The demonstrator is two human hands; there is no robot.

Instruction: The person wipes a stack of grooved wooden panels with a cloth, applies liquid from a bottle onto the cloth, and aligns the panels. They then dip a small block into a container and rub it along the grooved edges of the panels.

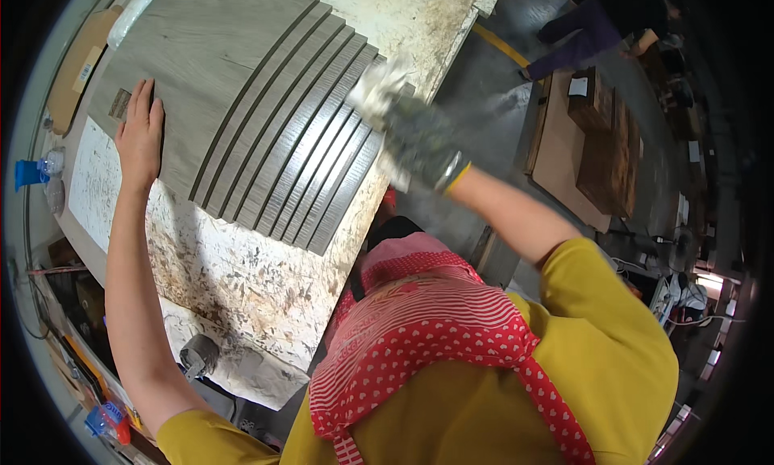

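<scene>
Several stacked boards (242, 118) lie beneath flattened left fingers (143, 102), beside right fingers (392, 114) clutching a white cloth (374, 88).

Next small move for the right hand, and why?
Probably wipe the white cloth along the exposed strips of the fanned grey boards. The gloved right hand holds the cloth over their right-hand ends, though blur hides whether it touches them. The bare left hand lies flat on the top board, which likely helps steady the stack.
</scene>
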